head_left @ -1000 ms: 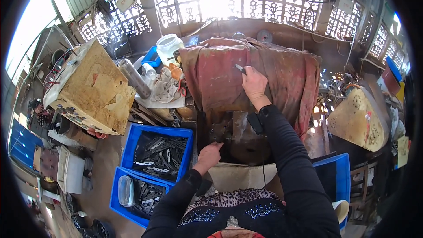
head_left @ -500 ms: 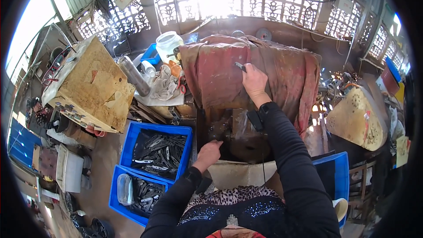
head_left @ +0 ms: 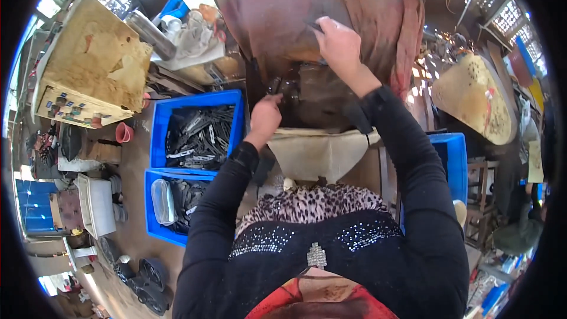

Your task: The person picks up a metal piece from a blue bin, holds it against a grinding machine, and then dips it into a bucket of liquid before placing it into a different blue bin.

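We lean over a dark machine (head_left: 319,91) whose upper part is draped in a stained reddish cloth (head_left: 331,6). Beside it, on the floor to our left, stand two blue crates (head_left: 158,136), the farther one full of dark metal strips (head_left: 198,133) and the nearer one holding more of them with a clear bag.

Our right hand (head_left: 339,47) is stretched farther out, resting high on the cloth-covered top of the machine. Its fingers are curled down over a small dark metal piece (head_left: 313,25) whose end sticks out to the left of the knuckles, so its long axis seems to run roughly left to right; we cannot tell how firmly it is pinched.

Our left hand (head_left: 266,118) sits lower and closer to us, at the near left edge of the machine's front. It is closed, thumb and fingertips meeting on a small dark knob or part (head_left: 279,87) that lies just beyond and slightly right of the knuckles. Whether it grips that part or only touches it, we cannot tell.

Of the two, the left hand is nearer the crates of strips.
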The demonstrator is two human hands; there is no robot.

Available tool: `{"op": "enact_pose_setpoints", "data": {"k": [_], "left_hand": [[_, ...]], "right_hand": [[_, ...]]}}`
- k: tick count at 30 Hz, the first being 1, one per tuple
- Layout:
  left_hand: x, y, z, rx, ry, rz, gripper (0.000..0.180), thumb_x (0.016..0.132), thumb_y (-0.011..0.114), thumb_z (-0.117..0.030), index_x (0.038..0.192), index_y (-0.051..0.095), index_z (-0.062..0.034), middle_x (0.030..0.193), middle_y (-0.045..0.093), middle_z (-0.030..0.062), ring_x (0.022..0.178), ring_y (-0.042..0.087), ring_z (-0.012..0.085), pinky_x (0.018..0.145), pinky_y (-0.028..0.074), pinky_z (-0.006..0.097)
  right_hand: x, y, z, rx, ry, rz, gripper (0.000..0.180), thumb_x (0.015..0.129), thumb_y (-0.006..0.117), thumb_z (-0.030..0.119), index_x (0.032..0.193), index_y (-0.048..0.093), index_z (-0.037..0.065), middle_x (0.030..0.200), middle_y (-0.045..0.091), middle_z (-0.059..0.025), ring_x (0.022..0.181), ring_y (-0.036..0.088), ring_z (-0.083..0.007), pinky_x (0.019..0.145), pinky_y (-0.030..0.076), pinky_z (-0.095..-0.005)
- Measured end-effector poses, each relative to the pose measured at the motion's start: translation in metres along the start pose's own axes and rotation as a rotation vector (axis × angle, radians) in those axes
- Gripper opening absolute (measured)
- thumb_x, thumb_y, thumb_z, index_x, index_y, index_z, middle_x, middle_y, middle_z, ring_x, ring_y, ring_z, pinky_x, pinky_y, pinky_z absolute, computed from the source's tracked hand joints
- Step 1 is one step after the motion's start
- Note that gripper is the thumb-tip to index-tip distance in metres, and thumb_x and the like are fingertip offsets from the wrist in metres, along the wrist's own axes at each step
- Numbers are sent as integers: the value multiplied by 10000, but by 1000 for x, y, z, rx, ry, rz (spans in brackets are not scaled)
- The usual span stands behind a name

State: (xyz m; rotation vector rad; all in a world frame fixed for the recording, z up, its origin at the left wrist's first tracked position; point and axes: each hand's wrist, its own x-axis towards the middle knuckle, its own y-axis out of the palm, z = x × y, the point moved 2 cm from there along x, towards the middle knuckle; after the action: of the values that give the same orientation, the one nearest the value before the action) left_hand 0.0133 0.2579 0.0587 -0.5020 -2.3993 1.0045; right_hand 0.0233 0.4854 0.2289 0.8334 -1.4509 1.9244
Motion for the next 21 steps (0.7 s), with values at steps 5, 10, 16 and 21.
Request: {"op": "enact_pose_setpoints", "data": {"k": [5, 10, 16, 21], "left_hand": [[17, -10, -7, 174, 199, -212, 298, 795, 563, -19, 1052, 703, -73, 924, 669, 167, 901, 647, 355, 775, 540, 429], [40, 0, -46, 276, 249, 0, 196, 805, 588, -55, 965, 700, -66, 871, 662, 151, 869, 657, 343, 742, 544, 433], [49, 27, -25, 451, 370, 294, 109, 836, 579, -144, 848, 654, -66, 877, 668, 149, 828, 670, 346, 690, 539, 453], [58, 56, -20, 491, 429, 388, 90, 803, 565, -79, 819, 652, -62, 815, 679, 162, 799, 671, 367, 699, 540, 473]], "right_hand": [[-89, -52, 47, 182, -134, 121, 189, 739, 695, 94, 906, 605, 97, 773, 614, -92, 744, 629, -322, 598, 496, -419], [-148, -82, 66, 220, -260, 325, 207, 667, 690, 87, 856, 615, 122, 714, 552, -32, 659, 590, -242, 559, 485, -346], [-179, -82, 70, 287, -259, 341, 187, 674, 681, 115, 848, 612, 125, 700, 536, -8, 644, 578, -198, 547, 478, -318], [-201, -83, 67, 317, -296, 415, 177, 680, 679, 139, 840, 607, 123, 710, 541, -8, 664, 584, -201, 551, 482, -321]]}}
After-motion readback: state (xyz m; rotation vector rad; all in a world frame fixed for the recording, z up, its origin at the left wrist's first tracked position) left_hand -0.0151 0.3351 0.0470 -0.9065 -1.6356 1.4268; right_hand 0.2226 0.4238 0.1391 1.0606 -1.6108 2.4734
